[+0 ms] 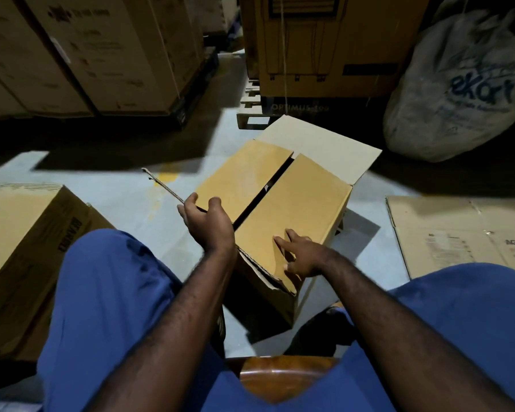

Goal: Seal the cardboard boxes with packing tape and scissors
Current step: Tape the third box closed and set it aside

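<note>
A brown cardboard box (298, 203) stands on the floor between my knees. Two top flaps are folded down with a dark gap between them. The far flap (318, 144) still stands open, and the near edge is crumpled. My left hand (205, 224) grips the left side flap (164, 185), which is raised and seen edge-on. My right hand (301, 257) rests with spread fingers on the right folded flap near its front corner. No tape or scissors are in view.
A closed carton (21, 248) sits by my left leg. Flattened cardboard (458, 233) lies on the floor at right. A grey printed sack (458, 84) leans at back right. Large cartons on pallets (87, 55) line the back. I sit on a wooden seat (280, 376).
</note>
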### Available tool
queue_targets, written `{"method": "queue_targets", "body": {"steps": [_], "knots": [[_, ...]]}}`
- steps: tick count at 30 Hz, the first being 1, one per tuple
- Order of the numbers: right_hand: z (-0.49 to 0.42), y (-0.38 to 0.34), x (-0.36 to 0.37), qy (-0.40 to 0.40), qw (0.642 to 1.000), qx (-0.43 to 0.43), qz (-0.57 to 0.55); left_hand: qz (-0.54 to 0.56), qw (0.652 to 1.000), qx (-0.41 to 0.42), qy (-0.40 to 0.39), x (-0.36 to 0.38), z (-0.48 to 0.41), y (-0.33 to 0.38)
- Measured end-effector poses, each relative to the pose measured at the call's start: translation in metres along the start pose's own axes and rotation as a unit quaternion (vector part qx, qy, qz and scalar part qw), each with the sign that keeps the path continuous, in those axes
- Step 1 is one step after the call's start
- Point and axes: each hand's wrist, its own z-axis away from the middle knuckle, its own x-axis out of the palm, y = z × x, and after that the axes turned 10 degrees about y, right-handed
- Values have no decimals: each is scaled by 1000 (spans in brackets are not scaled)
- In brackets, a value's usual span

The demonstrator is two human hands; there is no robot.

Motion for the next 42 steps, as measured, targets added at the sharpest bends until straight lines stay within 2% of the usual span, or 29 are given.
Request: {"method": "queue_targets", "body": {"steps": [3,6,8,10,11,14,18,20,24,27,30,32,35,37,39,42], "knots": [[-2,0,3,2,999,6,32,58,998,3,-19,3,-3,-2],[-5,2,5,8,999,11,47,82,992,91,-41,-7,8,4],[-6,3,5,7,999,15,41,46,980,162,-104,-17,10,-5],[-6,2,4,5,999,12,40,-29,974,141,-174,-23,8,-8],[-6,2,4,3,999,12,42,-19,971,149,-186,-22,-2,-15],[-4,0,3,3,999,19,38,-55,934,304,-178,-17,-28,-34],[-2,-7,3,16,999,34,34,-116,902,403,-108,-15,-29,-24],[3,-12,1,6,999,41,35,-124,887,434,-99,-13,-23,-17],[26,-22,-11,-12,997,54,49,-162,874,450,-86,-7,-1,-12],[30,-21,-13,-6,993,118,-29,-203,873,429,-115,5,4,-10],[23,-13,-19,8,988,129,-88,-225,850,459,-129,25,0,-11],[17,-1,-21,56,982,144,-111,-255,830,475,-145,40,-3,-18],[11,21,-23,152,941,151,-261,-309,797,479,-200,56,-8,-35],[10,31,-23,188,896,147,-375,-358,774,465,-238,60,-13,-51],[7,39,-21,219,834,176,-475,-407,754,429,-286,57,-15,-72],[-8,63,-22,293,705,293,-575,-454,734,375,-338,47,-17,-103]]}}
